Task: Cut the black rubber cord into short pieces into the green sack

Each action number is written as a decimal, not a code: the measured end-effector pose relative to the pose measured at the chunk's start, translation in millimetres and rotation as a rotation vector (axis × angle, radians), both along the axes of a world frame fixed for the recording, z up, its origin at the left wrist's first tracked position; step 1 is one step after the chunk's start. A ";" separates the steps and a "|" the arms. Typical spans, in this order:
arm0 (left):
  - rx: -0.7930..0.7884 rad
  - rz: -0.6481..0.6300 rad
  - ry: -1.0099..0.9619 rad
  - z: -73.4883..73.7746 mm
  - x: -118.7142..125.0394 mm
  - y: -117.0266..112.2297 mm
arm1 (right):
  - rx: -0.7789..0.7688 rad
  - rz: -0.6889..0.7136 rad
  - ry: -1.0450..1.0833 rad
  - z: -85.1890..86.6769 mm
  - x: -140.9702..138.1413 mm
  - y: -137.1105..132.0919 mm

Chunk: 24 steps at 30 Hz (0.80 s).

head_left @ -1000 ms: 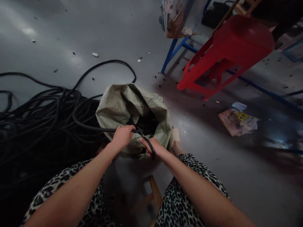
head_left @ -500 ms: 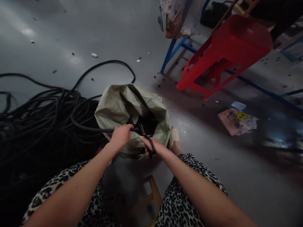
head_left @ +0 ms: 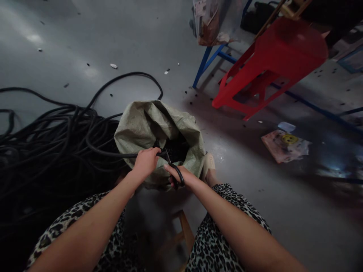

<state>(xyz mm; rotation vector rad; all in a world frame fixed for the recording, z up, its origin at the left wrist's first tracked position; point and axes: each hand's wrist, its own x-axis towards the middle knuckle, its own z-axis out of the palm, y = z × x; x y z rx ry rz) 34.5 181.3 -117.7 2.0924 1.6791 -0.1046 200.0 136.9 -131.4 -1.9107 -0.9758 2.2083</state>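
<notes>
My left hand (head_left: 146,161) is closed around a black rubber hose or cable (head_left: 113,154), close to its end. That end pokes out to the right over the mouth of a pale green woven sack (head_left: 133,121). In my right hand (head_left: 177,175) is a pair of scissors (head_left: 179,173) with black looped handles. Their blades point up and left, at the end of the hose; whether they touch it I cannot tell. Dark small pieces (head_left: 177,149) lie inside the sack, too dim to make out singly.
A large tangle of the black hose (head_left: 56,132) covers the floor at left. A red plastic stool (head_left: 289,49) stands at upper right beside a blue metal frame (head_left: 202,68). A printed plastic bag (head_left: 283,145) lies on the floor at right. A wooden stool (head_left: 185,230) shows between my legs.
My right hand with the scissors has shifted slightly left, and the blades sit closer to the hose end. My left hand keeps its hold almost in place.
</notes>
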 end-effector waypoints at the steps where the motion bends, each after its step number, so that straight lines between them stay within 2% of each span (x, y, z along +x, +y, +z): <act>1: -0.001 -0.003 0.000 0.5 0.2 -0.1 | -0.010 -0.007 0.007 -0.7 -0.7 -0.3; 10: -0.023 -0.007 -0.015 2.7 2.1 -0.9 | -0.009 -0.021 0.027 -5.2 -3.8 -2.6; 24: -0.063 -0.042 -0.061 3.5 5.2 -4.2 | 0.074 -0.013 0.026 -7.2 -6.1 -2.5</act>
